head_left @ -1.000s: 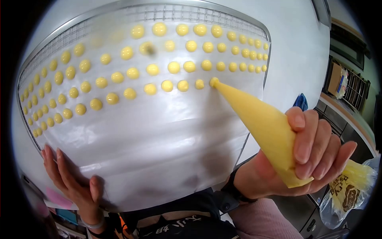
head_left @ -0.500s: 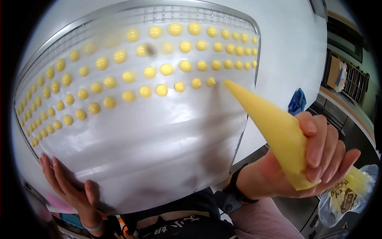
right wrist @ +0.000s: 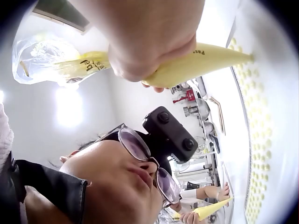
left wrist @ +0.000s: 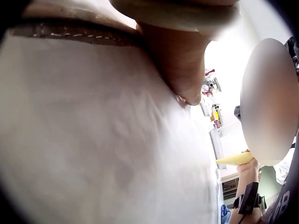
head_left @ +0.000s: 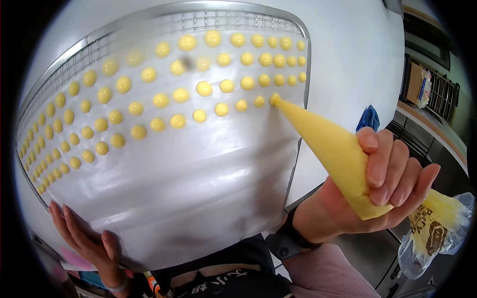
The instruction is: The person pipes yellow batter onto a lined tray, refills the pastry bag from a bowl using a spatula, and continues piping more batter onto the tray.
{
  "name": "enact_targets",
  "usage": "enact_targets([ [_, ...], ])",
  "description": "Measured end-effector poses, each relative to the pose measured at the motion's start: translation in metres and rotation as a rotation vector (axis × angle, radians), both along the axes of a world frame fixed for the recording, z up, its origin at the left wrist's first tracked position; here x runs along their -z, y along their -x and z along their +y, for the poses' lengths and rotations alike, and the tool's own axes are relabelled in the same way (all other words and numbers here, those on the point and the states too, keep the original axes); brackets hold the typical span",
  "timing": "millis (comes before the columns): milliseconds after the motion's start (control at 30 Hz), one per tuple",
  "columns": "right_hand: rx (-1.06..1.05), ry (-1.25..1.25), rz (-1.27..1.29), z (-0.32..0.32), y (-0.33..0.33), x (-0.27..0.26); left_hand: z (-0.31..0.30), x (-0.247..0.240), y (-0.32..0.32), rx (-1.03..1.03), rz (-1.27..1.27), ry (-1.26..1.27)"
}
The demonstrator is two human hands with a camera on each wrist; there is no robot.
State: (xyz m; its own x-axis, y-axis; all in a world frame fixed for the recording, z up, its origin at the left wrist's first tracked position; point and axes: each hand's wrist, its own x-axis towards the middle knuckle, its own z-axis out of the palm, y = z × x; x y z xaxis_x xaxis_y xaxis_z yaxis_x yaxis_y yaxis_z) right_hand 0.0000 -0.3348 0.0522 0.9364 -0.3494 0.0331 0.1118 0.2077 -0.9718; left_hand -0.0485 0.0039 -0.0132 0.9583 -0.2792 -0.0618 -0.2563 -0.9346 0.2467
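Note:
My right hand (head_left: 382, 179) grips a piping bag (head_left: 333, 154) of yellow filling, fingers curled round its wide part. The bag's tip touches a small yellow mound at the right end of the nearest row on the white sheet (head_left: 198, 169). Several rows of round yellow dots (head_left: 212, 38) cover the far part of the sheet. My left hand (head_left: 87, 238) rests at the sheet's near left edge, fingers extended. In the right wrist view the right hand (right wrist: 145, 42) holds the bag (right wrist: 205, 63), its tip at the sheet. The left wrist view shows the left hand (left wrist: 175, 65) at the sheet's edge.
A metal tray rim (head_left: 308, 69) with a wire grid borders the sheet. A blue cloth (head_left: 368, 119) lies right of the tray, near a shelf rack (head_left: 442, 94). The bag's clear plastic end (head_left: 422, 248) hangs past the right hand. Another person's hands hold a yellow bag (right wrist: 212, 209).
The bag's tip lifted off one mound, moved right across the sheet and came down on another. The tray has shifted left in the head view. The left hand stays at the edge.

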Motion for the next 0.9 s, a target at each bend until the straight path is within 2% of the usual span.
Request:
enact_targets([
  [167,-0.012,-0.054,-0.046,-0.011,0.006,-0.009,0.001,0.0,0.0,-0.006,-0.013,-0.059],
  [367,0.024,0.05,-0.014,-0.014,0.004,-0.001,-0.001,0.0,0.0,0.005,-0.008,-0.022],
  [500,0.037,0.011,-0.038,-0.024,0.01,-0.009,-0.004,0.001,0.002,-0.004,-0.006,-0.008],
  [767,0.056,0.089,-0.032,-0.03,0.009,0.0,-0.005,-0.001,0.002,-0.017,-0.014,-0.051],
  [833,0.11,0.037,-0.049,-0.026,0.011,-0.005,-0.001,-0.001,0.002,-0.013,-0.014,-0.037],
  [900,-0.017,-0.265,-0.237,-0.034,0.016,-0.018,0.004,-0.003,-0.001,0.009,-0.024,0.034],
])
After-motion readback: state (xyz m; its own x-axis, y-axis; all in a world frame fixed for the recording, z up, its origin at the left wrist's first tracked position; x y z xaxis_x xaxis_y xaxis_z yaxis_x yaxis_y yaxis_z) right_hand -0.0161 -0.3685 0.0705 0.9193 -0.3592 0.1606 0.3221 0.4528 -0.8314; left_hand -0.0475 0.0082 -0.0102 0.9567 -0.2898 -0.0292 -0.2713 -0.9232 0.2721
